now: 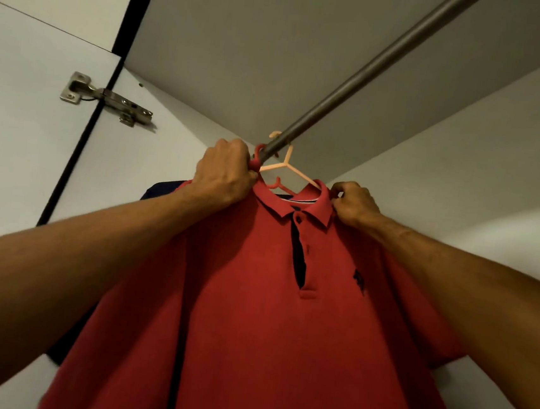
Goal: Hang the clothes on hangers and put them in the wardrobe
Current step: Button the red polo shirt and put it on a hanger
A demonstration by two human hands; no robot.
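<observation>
The rod (376, 66) runs bare toward the upper right. At its far end, a peach hanger (285, 165) and the red shirt (252, 301) crowd the corner.

Single head-worn wide-angle view, tilted steeply upward inside the wardrobe (243, 53); close beneath its rail (367, 74).

- You are looking up into a pale wardrobe (175, 149) with plain white-grey inner walls.
- Its top panel (278, 40) sits in shade and looks greyer than the sides.
- A grey metal rail (374, 69) runs beneath that panel, from your upper right toward the far corner.
- On your left the door (22, 121) stands open, joined by a silver hinge (107, 98) that bridges a dark gap (75, 159).
- The right side panel (465, 150) catches dim, warm light.
</observation>
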